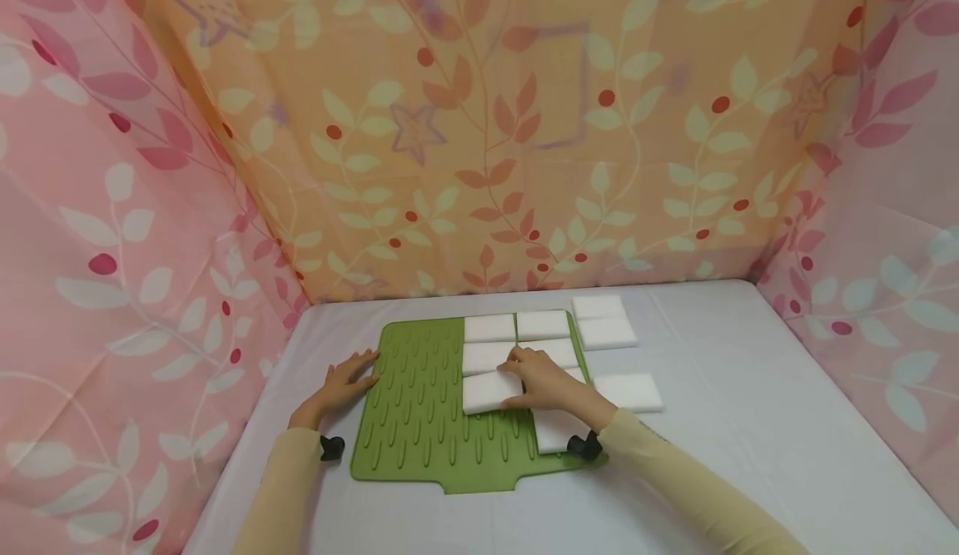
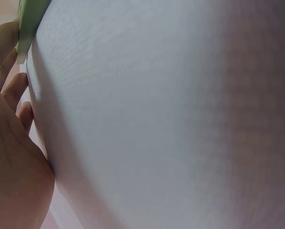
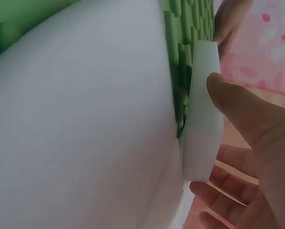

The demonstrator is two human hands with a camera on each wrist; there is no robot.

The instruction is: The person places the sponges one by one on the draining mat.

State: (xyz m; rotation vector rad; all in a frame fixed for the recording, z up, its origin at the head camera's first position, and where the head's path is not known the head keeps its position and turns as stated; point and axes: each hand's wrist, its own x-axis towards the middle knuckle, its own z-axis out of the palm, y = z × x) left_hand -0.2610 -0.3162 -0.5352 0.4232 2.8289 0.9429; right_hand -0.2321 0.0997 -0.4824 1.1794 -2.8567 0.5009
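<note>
A green ridged mat [image 1: 419,397] lies on the white-covered table, with white rectangular sponges set in two columns on its right half. My right hand [image 1: 545,379] reaches over the right column and pinches the front sponge of the left column [image 1: 489,392]. In the right wrist view the thumb presses on this sponge [image 3: 205,90] while the fingers curl at its far end. Part of the right column is hidden under that hand. My left hand [image 1: 340,384] rests beside the mat's left edge, fingers extended, fingertips right at the green rim [image 2: 30,21] in the left wrist view.
Beyond the mat's back right corner lie two white sponges [image 1: 607,334] close together. Another sponge [image 1: 628,392] lies right of the mat, near my right wrist. A sponge [image 1: 553,433] sits at the mat's front right. Patterned cloth walls [image 1: 479,164] enclose the table [image 1: 734,405].
</note>
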